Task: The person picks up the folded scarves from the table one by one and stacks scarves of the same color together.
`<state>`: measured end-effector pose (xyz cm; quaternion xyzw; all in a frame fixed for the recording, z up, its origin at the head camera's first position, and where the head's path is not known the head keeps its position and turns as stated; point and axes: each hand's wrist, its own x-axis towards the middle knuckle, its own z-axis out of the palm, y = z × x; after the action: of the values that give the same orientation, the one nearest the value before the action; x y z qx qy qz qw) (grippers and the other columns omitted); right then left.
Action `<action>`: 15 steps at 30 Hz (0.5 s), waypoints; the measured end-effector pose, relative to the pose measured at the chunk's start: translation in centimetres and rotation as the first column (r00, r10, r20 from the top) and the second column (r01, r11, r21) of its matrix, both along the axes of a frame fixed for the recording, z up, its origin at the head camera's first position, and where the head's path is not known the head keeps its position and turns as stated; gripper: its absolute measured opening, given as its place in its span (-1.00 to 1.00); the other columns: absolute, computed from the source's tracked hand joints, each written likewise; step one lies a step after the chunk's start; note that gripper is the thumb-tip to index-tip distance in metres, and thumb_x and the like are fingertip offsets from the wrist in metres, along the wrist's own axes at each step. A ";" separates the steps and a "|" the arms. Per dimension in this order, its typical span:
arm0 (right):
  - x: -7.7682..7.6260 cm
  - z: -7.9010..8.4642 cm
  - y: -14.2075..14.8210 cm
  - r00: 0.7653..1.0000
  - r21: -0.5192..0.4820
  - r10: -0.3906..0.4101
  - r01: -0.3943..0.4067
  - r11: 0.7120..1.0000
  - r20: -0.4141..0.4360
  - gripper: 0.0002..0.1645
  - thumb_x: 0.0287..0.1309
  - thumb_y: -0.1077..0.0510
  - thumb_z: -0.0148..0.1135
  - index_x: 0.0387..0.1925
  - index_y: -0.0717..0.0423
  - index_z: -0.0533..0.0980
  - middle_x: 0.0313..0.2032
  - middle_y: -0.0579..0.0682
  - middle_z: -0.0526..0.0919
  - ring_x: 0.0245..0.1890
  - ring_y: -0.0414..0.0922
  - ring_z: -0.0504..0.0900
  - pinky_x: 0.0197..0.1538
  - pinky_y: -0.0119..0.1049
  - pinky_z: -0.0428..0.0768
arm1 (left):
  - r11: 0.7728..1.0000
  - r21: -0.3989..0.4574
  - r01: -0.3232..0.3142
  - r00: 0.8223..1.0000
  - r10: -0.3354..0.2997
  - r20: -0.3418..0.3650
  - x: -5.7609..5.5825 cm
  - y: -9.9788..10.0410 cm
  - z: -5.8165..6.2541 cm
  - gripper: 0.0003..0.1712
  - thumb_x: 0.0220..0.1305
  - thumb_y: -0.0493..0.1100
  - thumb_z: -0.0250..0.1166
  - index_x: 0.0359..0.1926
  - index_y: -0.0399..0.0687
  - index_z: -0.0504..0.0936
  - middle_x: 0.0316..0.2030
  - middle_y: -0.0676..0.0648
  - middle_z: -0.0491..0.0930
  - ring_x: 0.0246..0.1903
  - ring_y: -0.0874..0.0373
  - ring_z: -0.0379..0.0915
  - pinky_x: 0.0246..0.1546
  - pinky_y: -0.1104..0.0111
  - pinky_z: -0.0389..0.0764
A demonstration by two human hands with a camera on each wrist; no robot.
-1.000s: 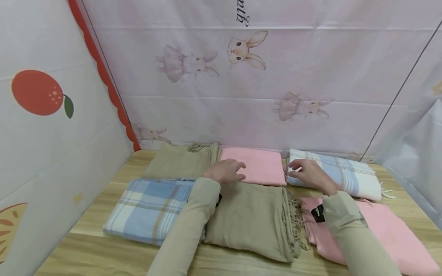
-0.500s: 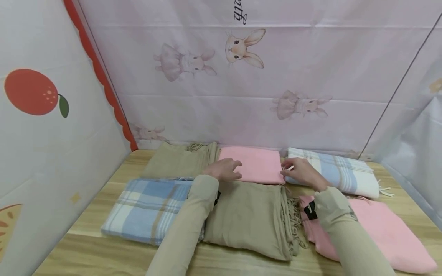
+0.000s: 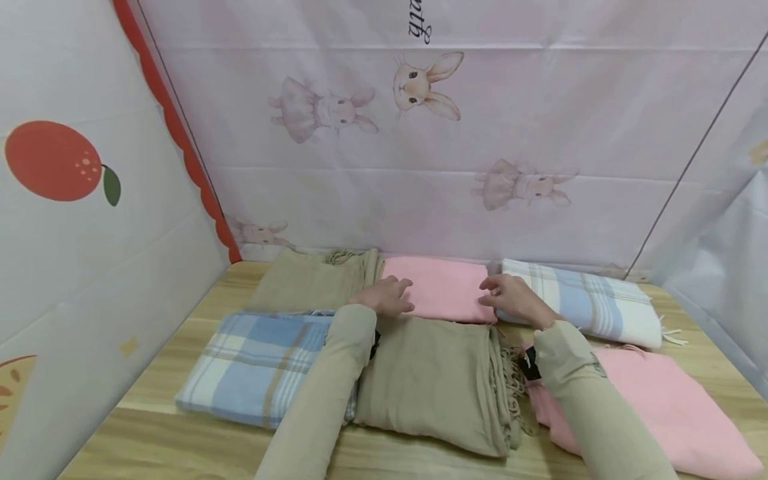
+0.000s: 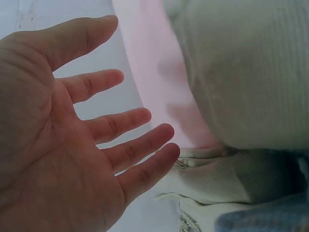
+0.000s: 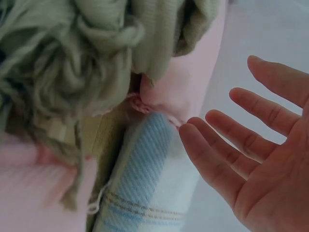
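A folded pink scarf (image 3: pixel 449 288) lies at the back middle in the head view, between both hands. My left hand (image 3: pixel 382 297) hovers at its left end, and the left wrist view shows that hand (image 4: pixel 72 130) with fingers spread and nothing held. At the scarf's right end is my right hand (image 3: pixel 514 299). In the right wrist view this hand (image 5: pixel 265 150) has its fingers extended and apart, its palm bare. Whether either hand touches the scarf, I cannot tell. Just in front lies a folded khaki scarf (image 3: pixel 432 383) with a fringed right edge.
A blue and white plaid scarf (image 3: pixel 594 303) lies back right, another plaid scarf (image 3: pixel 252 367) front left. A second khaki scarf (image 3: pixel 312 280) sits back left, a second pink scarf (image 3: pixel 666 407) front right. All rest on a wooden table (image 3: pixel 144 427) before a printed curtain (image 3: pixel 360 200).
My right hand has moved left, from over the plaid scarf to the pink scarf's right end. The left hand has shifted slightly left. The scarves lie as before.
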<state>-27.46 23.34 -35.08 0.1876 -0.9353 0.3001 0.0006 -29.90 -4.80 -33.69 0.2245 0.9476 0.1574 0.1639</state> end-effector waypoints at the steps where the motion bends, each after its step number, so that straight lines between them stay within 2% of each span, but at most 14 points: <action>1: -0.1 -0.1 -0.1 1.000 0.000 0.000 0.000 1.000 0.001 -0.58 0.33 0.24 0.25 0.06 0.53 0.53 -0.03 0.42 0.64 -0.02 0.31 0.62 -0.01 0.15 0.59 | 1.000 -0.002 -0.005 1.000 0.005 0.003 -0.1 0.0 -0.1 -0.32 0.54 -0.05 0.12 0.55 -0.11 0.19 0.45 -0.22 0.23 0.40 -0.06 0.22 0.35 0.08 0.31; 7: -0.5 -0.3 -0.4 1.000 0.009 -0.014 0.014 1.000 0.019 -0.56 0.32 0.22 0.25 0.06 0.54 0.51 -0.03 0.44 0.62 -0.01 0.32 0.61 0.00 0.16 0.58 | 0.999 -0.007 -0.038 0.999 0.038 0.029 -0.1 -0.1 -0.3 -0.26 0.53 0.01 0.12 0.58 -0.07 0.13 0.49 -0.23 0.16 0.45 -0.10 0.14 0.38 0.01 0.26; 15: -0.9 -0.7 -1.1 0.999 -0.008 -0.021 0.022 1.000 0.046 -0.51 0.33 0.21 0.26 0.12 0.54 0.46 -0.03 0.46 0.57 -0.04 0.29 0.58 0.01 0.19 0.55 | 0.998 -0.037 -0.050 0.997 0.052 0.064 -0.3 0.2 -0.1 -0.20 0.55 0.10 0.06 0.62 -0.04 0.00 0.55 -0.28 -0.02 0.50 -0.19 -0.01 0.40 -0.07 0.19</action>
<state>-28.40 22.28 -35.73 0.1706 -0.9358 0.3082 -0.0169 -30.17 -4.57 -33.82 0.1920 0.9498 0.1522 0.1944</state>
